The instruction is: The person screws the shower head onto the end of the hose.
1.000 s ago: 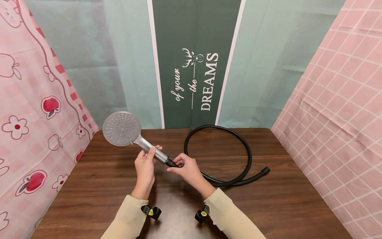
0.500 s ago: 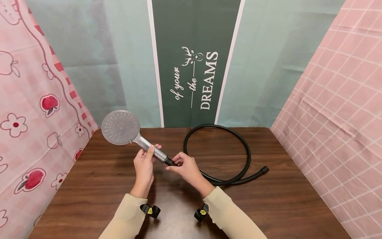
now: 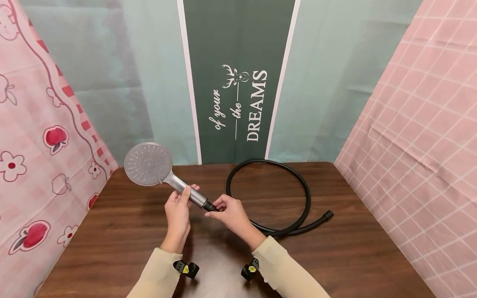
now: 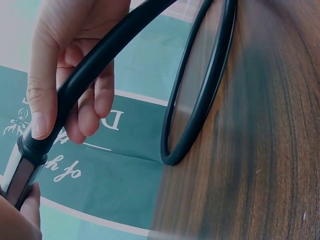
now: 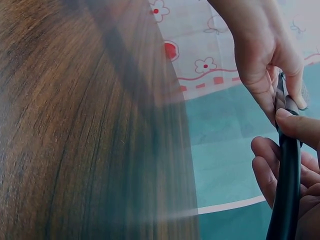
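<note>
My left hand (image 3: 177, 217) grips the silver handle of a round hand shower head (image 3: 149, 164), thumb along the top of it. The spray face, dotted with nozzles, points up toward the head camera. At the handle's lower end, my right hand (image 3: 234, 216) pinches the black end of a shower hose (image 3: 307, 200) between thumb and fingers. In the left wrist view the hose (image 4: 107, 54) meets the handle (image 4: 22, 175) in line, with the right thumb lying over the joint. The right wrist view shows the right thumb (image 5: 300, 125) on that same joint.
Behind the right hand, the hose loops on the brown wooden table (image 3: 357, 248); its free end (image 3: 328, 215) points right. A green cloth with white lettering (image 3: 238, 103) hangs at the back. Pink patterned cloths (image 3: 421, 136) enclose both sides.
Both hands keep their grip on the shower head and the hose end. The head view has shifted slightly, so everything sits a little lower and further left in it.
</note>
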{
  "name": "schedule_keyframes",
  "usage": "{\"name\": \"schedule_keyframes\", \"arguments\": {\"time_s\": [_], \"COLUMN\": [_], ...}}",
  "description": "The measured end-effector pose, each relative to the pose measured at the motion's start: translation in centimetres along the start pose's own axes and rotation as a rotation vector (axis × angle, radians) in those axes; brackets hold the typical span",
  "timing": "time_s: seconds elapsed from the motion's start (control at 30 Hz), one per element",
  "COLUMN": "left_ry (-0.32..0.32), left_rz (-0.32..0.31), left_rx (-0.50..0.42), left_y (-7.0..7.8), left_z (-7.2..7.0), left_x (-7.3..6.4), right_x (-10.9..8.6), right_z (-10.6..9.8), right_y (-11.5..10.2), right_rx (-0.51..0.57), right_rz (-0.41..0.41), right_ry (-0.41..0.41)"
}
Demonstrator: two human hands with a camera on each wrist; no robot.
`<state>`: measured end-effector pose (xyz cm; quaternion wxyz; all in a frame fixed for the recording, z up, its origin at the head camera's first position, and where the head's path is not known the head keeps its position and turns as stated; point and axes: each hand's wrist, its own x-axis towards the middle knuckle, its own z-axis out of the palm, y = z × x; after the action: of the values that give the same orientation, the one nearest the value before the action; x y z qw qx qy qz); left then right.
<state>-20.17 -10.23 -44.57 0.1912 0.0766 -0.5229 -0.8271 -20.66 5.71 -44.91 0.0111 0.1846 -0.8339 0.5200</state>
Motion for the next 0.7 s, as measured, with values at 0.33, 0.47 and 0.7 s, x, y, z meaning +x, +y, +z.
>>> {"name": "schedule_keyframes", "arguments": {"time_s": [0.33,0.47,0.7], "left_ry": [0.0,-0.002,-0.004], "left_rz": [0.012,0.014,0.008], "left_rx": [-0.024,-0.026,-0.034], "left_y": [0.27,0.35,0.28], "left_z": [-0.02,0.09,0.24], "left_x": [-0.15,-0.13,-0.14], "right_x": [0.26,0.25,0.15], "right_z": [0.23,0.1,-0.14], "right_y": [0.24,0.25,0.26], "right_rx": [0.043,0.064,0.079], "right_rz": [-0.01,0.006,0.02], "right_ry": [0.005,-0.004,-0.015]}}
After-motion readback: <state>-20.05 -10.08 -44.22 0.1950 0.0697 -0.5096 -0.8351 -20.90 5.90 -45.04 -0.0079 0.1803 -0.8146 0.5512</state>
